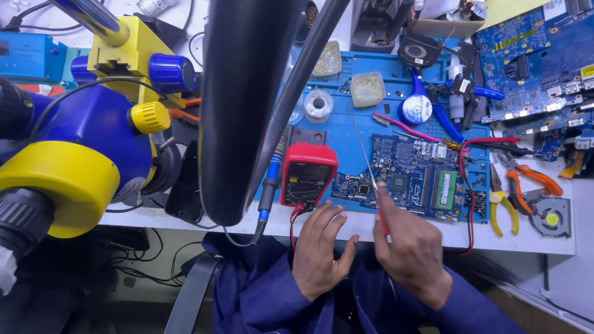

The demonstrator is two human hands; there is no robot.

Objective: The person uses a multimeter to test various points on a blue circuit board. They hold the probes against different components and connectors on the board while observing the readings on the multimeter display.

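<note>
A circuit board (408,179) lies on the mat (346,133) at the frame's centre, with a multimeter (307,174) just left of it. Pliers (504,204) and a small fan (550,218) lie to its right on the tabletop (526,244). The microscope (74,142) fills the left, another board (538,55) the upper right. Both hands, left (322,250) and right (413,250), sit below centre.

- A single head-worn camera looks steeply down, close above the counter (538,244).
- The counter's near edge runs along the lower middle of the view.
- A microscope (68,154) crowds the left.
</note>
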